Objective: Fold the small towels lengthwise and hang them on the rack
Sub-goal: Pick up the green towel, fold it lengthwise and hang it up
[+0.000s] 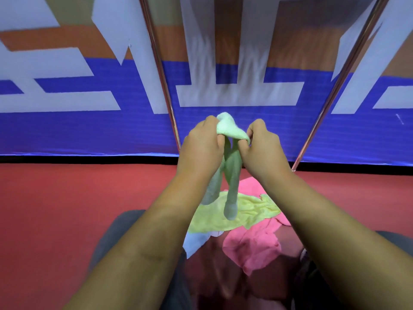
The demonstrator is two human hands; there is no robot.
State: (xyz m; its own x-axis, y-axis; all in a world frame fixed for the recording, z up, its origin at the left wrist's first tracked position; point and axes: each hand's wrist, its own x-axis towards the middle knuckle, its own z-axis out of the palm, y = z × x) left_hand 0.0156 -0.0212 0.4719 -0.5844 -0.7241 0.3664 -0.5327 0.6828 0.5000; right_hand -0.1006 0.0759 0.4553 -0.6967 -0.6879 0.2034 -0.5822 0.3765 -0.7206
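Red floor (67,209) meets a blue wall (89,135). Left hand (201,148) and right hand (261,148) pinch the top of the green towel (230,128) so it hangs straight for folding, between the rack poles (161,70), over a yellow towel (252,209) and pink towel (252,247).

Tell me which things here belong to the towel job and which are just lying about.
Job: green towel, held by left hand and right hand; yellow towel, pink towel, white towel in the pile below; rack poles.
Just there: blue-and-white banner, red floor.
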